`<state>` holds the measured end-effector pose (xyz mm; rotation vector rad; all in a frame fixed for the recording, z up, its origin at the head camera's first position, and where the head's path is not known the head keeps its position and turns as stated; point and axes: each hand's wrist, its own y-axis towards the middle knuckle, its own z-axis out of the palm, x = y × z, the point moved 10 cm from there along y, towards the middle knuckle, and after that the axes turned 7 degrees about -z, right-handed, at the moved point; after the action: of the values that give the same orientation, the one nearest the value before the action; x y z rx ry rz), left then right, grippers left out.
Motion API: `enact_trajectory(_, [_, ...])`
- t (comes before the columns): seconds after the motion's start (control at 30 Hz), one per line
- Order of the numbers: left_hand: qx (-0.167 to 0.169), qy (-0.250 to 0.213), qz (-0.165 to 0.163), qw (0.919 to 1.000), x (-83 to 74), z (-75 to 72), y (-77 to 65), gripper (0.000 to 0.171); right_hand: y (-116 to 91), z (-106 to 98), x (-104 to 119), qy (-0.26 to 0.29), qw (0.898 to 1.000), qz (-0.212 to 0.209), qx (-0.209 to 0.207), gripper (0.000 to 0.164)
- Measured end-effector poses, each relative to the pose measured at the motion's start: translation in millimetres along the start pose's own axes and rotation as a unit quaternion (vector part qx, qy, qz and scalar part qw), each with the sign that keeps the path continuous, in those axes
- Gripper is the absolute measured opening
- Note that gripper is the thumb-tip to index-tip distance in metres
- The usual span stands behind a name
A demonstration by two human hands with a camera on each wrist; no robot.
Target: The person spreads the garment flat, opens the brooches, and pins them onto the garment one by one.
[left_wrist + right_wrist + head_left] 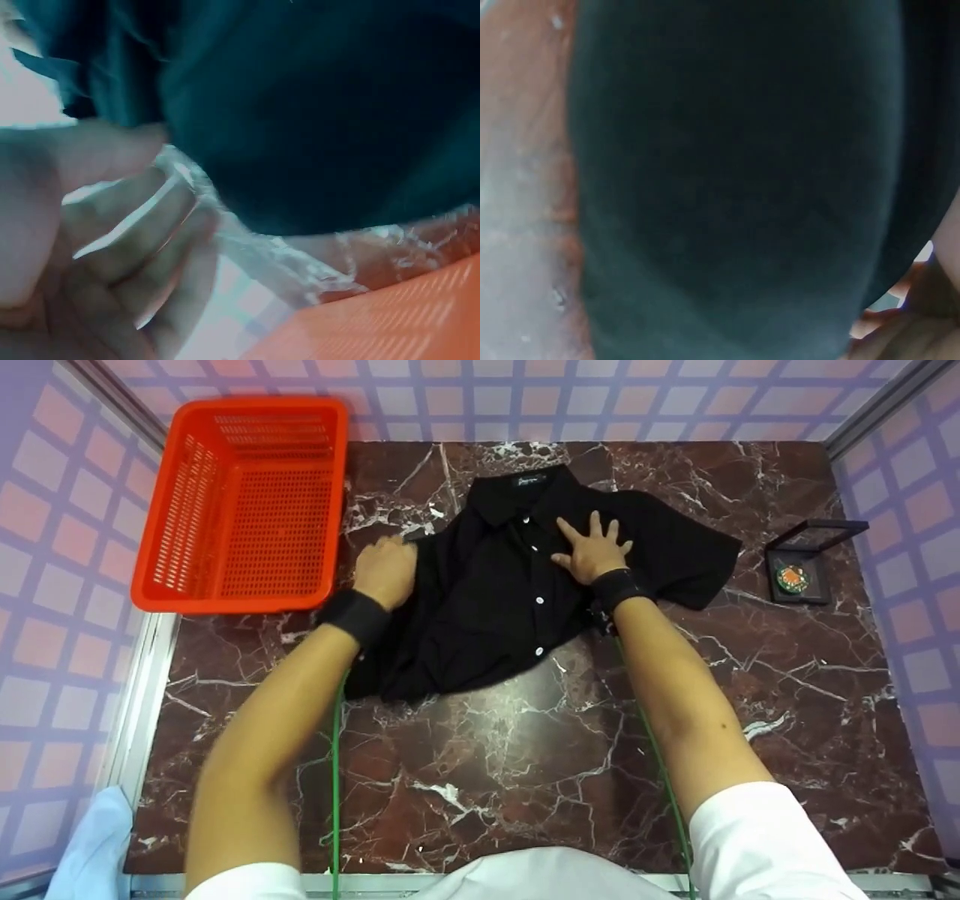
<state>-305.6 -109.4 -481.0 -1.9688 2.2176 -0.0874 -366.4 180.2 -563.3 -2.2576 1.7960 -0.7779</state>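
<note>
A black short-sleeved shirt (487,607) with white buttons lies front side up, its collar at the far side. My left hand (386,570), fingers curled, is at the shirt's left side and grips the cloth edge. In the left wrist view, the thumb of this left hand (112,240) meets bunched dark cloth (300,112), slightly blurred. My right hand (596,553) rests on the shirt's chest, fingers spread and straight. Dark cloth (735,180) fills most of the right wrist view, with part of the right hand (907,330) at the lower right corner.
A red plastic basket (334,510) stands at the back left, close to my left hand. To the right, a small black case (817,585) with a raised lid holds a round green-and-orange item. Green cords (336,780) run along both forearms over the dark marbled table (487,765).
</note>
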Motion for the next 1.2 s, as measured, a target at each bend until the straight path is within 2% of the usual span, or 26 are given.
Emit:
enact_trajectory(0.1, [-0.015, -0.016, 0.004, 0.9997, 2.5, 9.3, 16.3, 0.033, 0, -1, 1, -0.003, 1.0, 0.001, -0.001, 0.07])
enact_trajectory(0.2, [0.007, -0.033, -0.013, 0.9993, 11.1, 25.3, 29.0, 0.04, -1, -2, 1, -0.006, 1.0, 0.001, -0.003, 0.07])
enact_trajectory(0.33, [0.001, -0.054, -0.053, 0.9972, 23.5, 33.4, 32.7, 0.037, 0, -2, 1, -0.008, 1.0, 0.001, -0.003, 0.07])
enact_trajectory(0.5, [-0.019, -0.116, -0.085, 0.9894, 28.5, 26.8, 28.3, 0.016, 1, -1, 0, -0.003, 1.0, -0.003, -0.001, 0.07])
enact_trajectory(0.63, [-0.003, -0.143, -0.11, 0.9837, 30.7, 25.5, 23.2, 0.012, 0, 0, 0, 0.001, 1.0, -0.005, 0.002, 0.07])
enact_trajectory(0.77, [0.028, -0.128, -0.138, 0.9817, 35.4, 27.9, 20.4, 0.02, -1, 0, -1, 0.0, 1.0, -0.004, 0.003, 0.07])
enact_trajectory(0.9, [0.049, -0.107, -0.148, 0.982, 38.6, 29.4, 19.1, 0.025, -2, -1, 0, 0.001, 1.0, -0.005, 0.001, 0.07])
enact_trajectory(1.2, [0.042, -0.092, -0.138, 0.9852, 41.9, 25.8, 7.2, 0.03, -3, -2, -2, 0.004, 1.0, -0.007, -0.001, 0.07])
